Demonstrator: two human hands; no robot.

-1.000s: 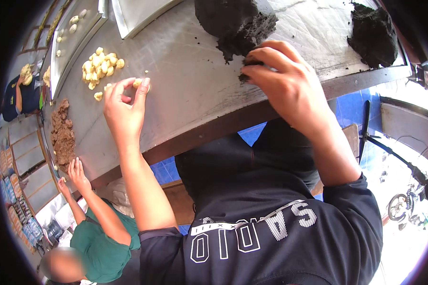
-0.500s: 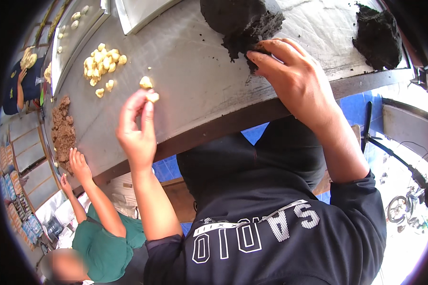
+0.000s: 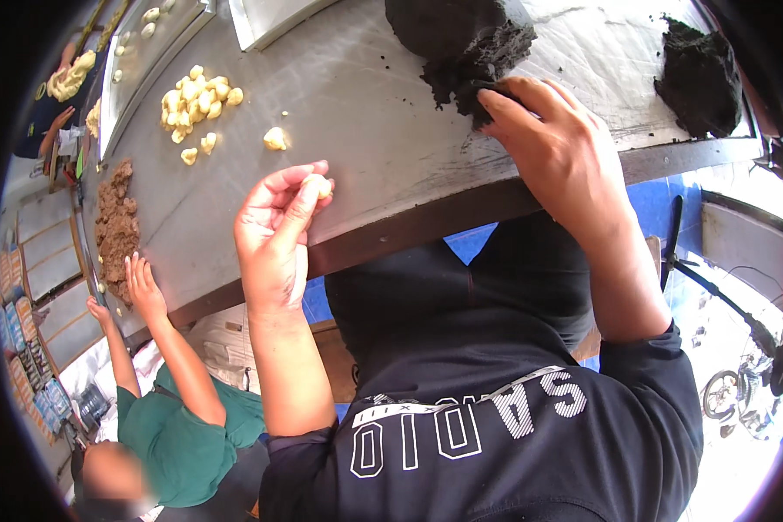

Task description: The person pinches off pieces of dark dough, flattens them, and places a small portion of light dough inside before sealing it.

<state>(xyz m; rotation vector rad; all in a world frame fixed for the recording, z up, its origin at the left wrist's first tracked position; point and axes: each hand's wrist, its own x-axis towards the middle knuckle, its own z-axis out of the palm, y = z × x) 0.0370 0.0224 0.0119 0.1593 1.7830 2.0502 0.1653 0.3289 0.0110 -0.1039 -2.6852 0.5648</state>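
My left hand (image 3: 274,230) pinches a small pale-yellow dough piece (image 3: 322,185) between thumb and fingertips, above the metal table's near side. A loose piece (image 3: 275,137) lies just beyond it, with a pile of yellow pieces (image 3: 198,103) farther back-left. My right hand (image 3: 565,148) has its curled fingers closed on crumbly black dough (image 3: 483,104) at the near edge of a large dark lump (image 3: 452,35); the fingertips are partly hidden. A second black lump (image 3: 696,78) lies to the right.
A co-worker in green (image 3: 178,435) reaches to a brown mass (image 3: 117,228) on the table (image 3: 365,157); another person's hand (image 3: 59,122) shows at far left. Trays (image 3: 261,26) stand along the back. Below the table are blue tiles, with a black stand (image 3: 687,265) at right.
My left hand has moved rightward and toward me with a small yellow piece, leaving another on the table. My right hand has shifted slightly right, its fingers still in the black dough.
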